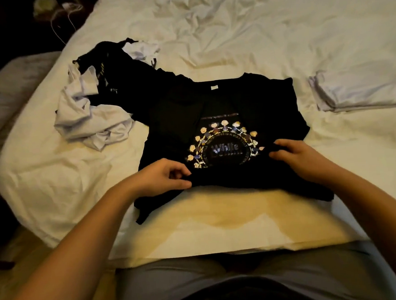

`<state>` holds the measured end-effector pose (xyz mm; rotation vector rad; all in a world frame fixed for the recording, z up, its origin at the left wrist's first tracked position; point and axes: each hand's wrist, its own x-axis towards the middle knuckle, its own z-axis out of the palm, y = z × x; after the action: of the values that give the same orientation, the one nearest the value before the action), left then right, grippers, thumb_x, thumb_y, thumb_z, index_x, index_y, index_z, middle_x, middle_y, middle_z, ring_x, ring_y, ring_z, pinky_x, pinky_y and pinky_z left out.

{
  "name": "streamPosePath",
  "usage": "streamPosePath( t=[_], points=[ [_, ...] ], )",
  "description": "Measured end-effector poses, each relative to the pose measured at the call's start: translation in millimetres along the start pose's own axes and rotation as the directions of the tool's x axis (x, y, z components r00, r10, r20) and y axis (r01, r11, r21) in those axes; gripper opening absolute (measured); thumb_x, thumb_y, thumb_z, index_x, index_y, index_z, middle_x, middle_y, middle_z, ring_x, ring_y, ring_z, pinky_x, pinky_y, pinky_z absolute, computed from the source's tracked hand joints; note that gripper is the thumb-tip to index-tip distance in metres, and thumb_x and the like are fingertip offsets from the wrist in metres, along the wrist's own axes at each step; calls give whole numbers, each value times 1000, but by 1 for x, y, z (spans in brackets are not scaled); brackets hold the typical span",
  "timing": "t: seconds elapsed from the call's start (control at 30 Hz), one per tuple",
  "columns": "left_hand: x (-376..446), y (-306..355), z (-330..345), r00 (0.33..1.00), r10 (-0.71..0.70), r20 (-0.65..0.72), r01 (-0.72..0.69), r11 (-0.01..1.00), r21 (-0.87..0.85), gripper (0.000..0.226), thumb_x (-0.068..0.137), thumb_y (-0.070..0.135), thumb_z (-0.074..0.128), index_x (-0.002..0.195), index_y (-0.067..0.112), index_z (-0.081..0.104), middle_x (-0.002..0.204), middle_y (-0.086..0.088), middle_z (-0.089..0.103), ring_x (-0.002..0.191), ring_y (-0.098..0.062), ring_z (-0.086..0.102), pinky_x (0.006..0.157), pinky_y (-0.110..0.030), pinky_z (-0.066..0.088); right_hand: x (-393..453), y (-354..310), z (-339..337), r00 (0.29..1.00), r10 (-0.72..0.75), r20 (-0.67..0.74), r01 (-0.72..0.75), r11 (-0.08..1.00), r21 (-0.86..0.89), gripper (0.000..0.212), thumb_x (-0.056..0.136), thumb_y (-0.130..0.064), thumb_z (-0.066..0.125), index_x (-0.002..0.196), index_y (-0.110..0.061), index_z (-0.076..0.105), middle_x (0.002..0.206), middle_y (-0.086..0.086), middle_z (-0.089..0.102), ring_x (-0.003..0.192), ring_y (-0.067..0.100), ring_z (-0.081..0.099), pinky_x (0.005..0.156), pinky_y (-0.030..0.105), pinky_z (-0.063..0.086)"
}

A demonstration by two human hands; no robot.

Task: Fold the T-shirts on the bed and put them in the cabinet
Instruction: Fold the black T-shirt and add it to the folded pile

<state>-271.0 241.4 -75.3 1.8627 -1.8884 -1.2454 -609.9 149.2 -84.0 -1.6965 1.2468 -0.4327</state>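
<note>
- A black T-shirt (222, 115) is spread on the near part of the bed (266, 39), print side up, directly in front of the person.
- Its collar is pointed away from the person and its lower edge is turned toward them, so the long axis is judged to run from near to far; the sides appear already folded inward, which leaves a narrower panel.
- The lower edge is pinched by the left hand (161, 177) at the left corner, thumb and fingers curled onto the cloth.
- The opposite end of that edge is gripped by the right hand (296, 157), fingers bent over the bunched fabric.
- The edge is lifted slightly off the sheet and is doubled over between the two hands.
- The shirt is judged light, soft and limp: it will sag wherever it is unsupported, so both corners are best taken together and kept taut.
- The printed circle (225, 148) is likely a little stiffer than the plain cloth, and a crease across it may resist.
- A heap of unfolded shirts (91, 115), white and black, is lying just beside the shirt on the left, with a black one touching it.
- A folded white piece (361, 89) is resting well apart on the right.
- The cabinet is not in view.
</note>
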Motion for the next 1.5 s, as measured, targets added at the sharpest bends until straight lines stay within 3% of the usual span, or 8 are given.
streamPosePath(
  t=[0.2, 0.37, 0.57, 0.7, 0.9, 1.07, 1.2, 1.5],
  points=[
    [24, -10, -36, 998, -61, 25, 64, 984, -168, 14, 85, 31, 76, 89, 18, 76, 56, 4, 47, 51, -9, 38, 52, -20, 30, 38, 7, -18, 991, 111, -70, -125, 960, -249, 12, 96, -23, 62, 99, -11, 63, 92, 12, 64, 75, 21, 57, 66, 33, 43],
    [46, -5, -34, 954, -26, -300, 151, 904, 399, 13, 89, 40, 71, 94, 27, 68, 81, 11, 63, 73, -3, 57, 63, -23, 41, 47, 6, -13, 994, 10, -108, -81, 729, -679, 36, 94, -30, 63, 126, -15, 54, 118, 11, 60, 100, 31, 60, 78, 39, 51],
    [23, 44, 28, 991, -31, -129, 100, 814, 572, 59, 70, 81, 62, 94, 27, 63, 90, 10, 59, 83, -11, 58, 68, -31, 50, 47, 5, -3, 998, -31, 57, 61, 746, -664, 70, 84, -59, 66, 139, -19, 48, 129, 4, 54, 116, 23, 55, 91, 35, 50],
    [20, 37, 32, 995, -89, -47, 96, 686, 721, 32, 77, 46, 74, 84, 17, 63, 82, 0, 61, 74, -20, 59, 54, -29, 40, 51, 11, -10, 998, 48, 41, -7, 723, -690, 59, 82, -42, 77, 129, -11, 58, 122, 9, 62, 107, 25, 59, 85, 33, 50],
    [25, 23, -17, 983, -131, 128, 50, 864, 501, 15, 89, 31, 72, 79, 35, 61, 79, 10, 63, 73, -10, 60, 64, -28, 47, 51, 13, -27, 998, -68, -6, 51, 803, -593, 20, 91, -26, 70, 106, -14, 71, 101, 5, 68, 92, 22, 62, 78, 34, 50],
    [51, 17, -65, 998, -33, -47, 54, 821, 568, 20, 93, 29, 68, 111, 21, 72, 95, 8, 53, 87, -9, 52, 76, -25, 40, 65, 5, -35, 996, -86, 14, 74, 746, -662, 12, 92, -13, 61, 99, -19, 70, 94, 3, 66, 88, 23, 63, 74, 38, 53],
    [74, 37, -87, 985, -36, -167, 95, 929, 359, 10, 88, 21, 75, 97, 24, 74, 91, 5, 68, 74, -2, 61, 67, -17, 44, 84, -13, -45, 985, -89, -145, -49, 668, -743, 18, 87, -7, 55, 87, -20, 68, 82, 3, 61, 74, 25, 57, 54, 31, 42],
    [138, 33, -107, 852, -267, -450, 361, 923, 136, 10, 92, 7, 67, 98, 16, 67, 77, -7, 70, 58, -16, 71, 54, -29, 57, 150, -27, -50, 919, -159, -360, -59, 848, -526, 21, 80, 8, 52, 89, -4, 68, 84, 17, 66, 73, 35, 58, 67, 45, 53]
  ],
)
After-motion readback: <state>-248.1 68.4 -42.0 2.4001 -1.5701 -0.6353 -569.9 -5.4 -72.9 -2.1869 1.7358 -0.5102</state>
